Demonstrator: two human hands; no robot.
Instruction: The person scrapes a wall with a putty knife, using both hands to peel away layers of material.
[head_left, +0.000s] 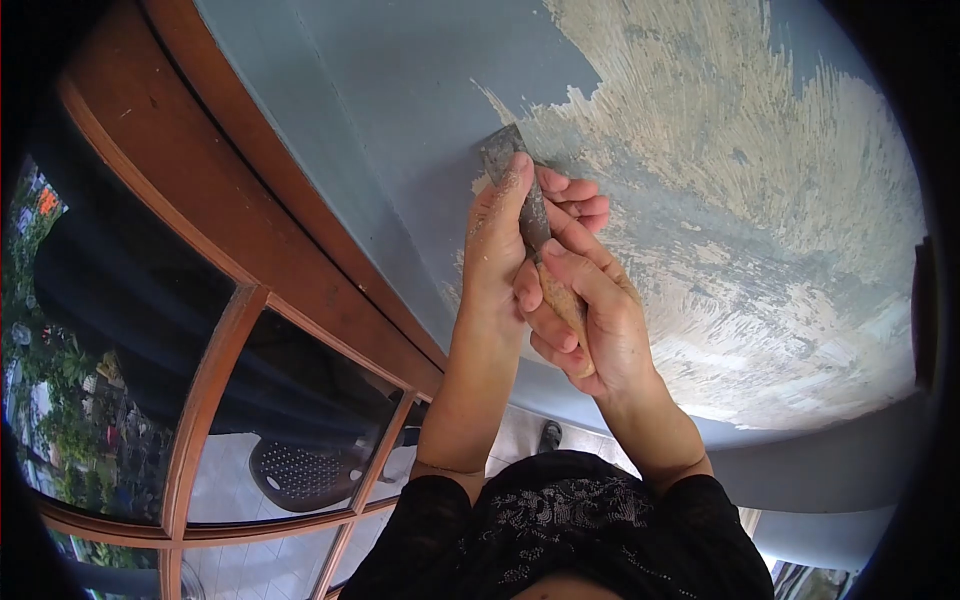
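A paint scraper (535, 220) with a grey metal blade and a worn wooden handle is held up against the wall. My right hand (610, 310) wraps round its wooden handle. Higher up, my left hand (497, 220) grips the metal blade, thumb lying along it near the broad end. Pale dust specks cling to the left thumb and wrist. The blade's edge is at the blue-grey painted wall (400, 130); whether it touches cannot be made out. To the right spreads a large scraped patch (700, 130) of cream and whitish streaks.
A brown wooden frame with glass panes (225, 350) runs along the left, close to my left arm. Through the glass show a dark perforated chair (305, 475) and greenery. A foot in a dark shoe (550, 436) stands on the tiled floor below.
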